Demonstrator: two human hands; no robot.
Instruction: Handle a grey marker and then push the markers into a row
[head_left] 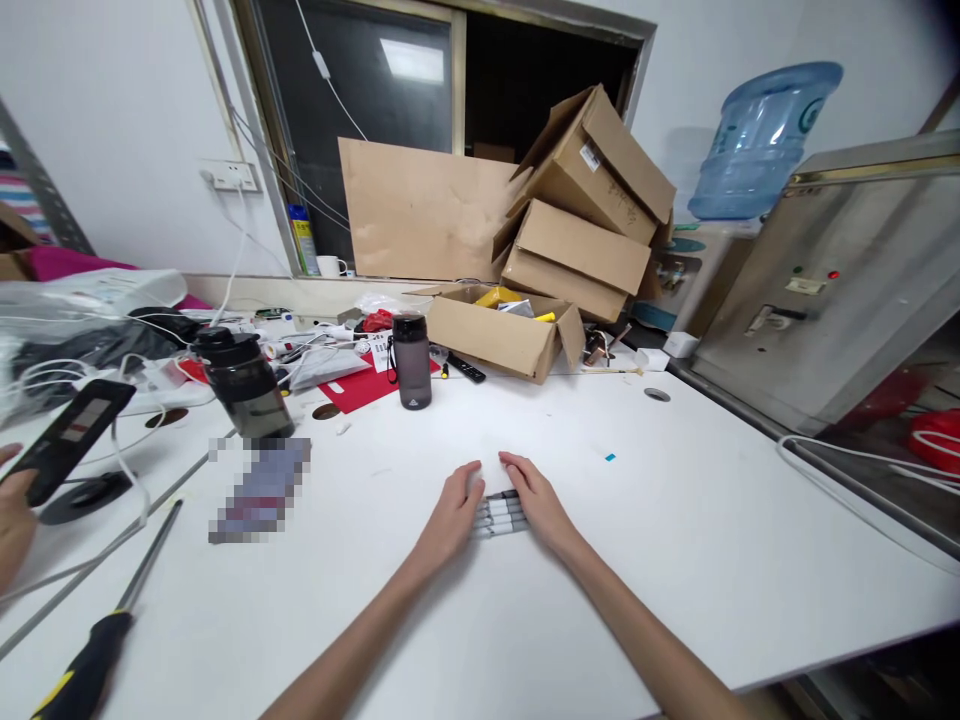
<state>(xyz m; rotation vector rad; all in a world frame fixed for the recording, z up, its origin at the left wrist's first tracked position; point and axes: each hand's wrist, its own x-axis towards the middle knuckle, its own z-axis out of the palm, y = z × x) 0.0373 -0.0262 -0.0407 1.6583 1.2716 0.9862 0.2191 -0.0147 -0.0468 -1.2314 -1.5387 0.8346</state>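
Head view. Row of grey marker pens with dark caps (501, 513), side by side, mid white table (675, 520) toward its near edge. Left hand (454, 510) and right hand (536, 500) lie flat and uncurled, pressing the row's ends, seemingly squaring it. Black-handled screwdriver (97, 640), near-left corner.

Both hands, left (452, 512) and right (536, 503), lie palm-down, fingertips nearly meeting.

White table (675, 520): pens (501, 514) mid, bottles (411, 360), open box (501, 330), screwdriver (97, 640) front-left, cables (112, 400) left.
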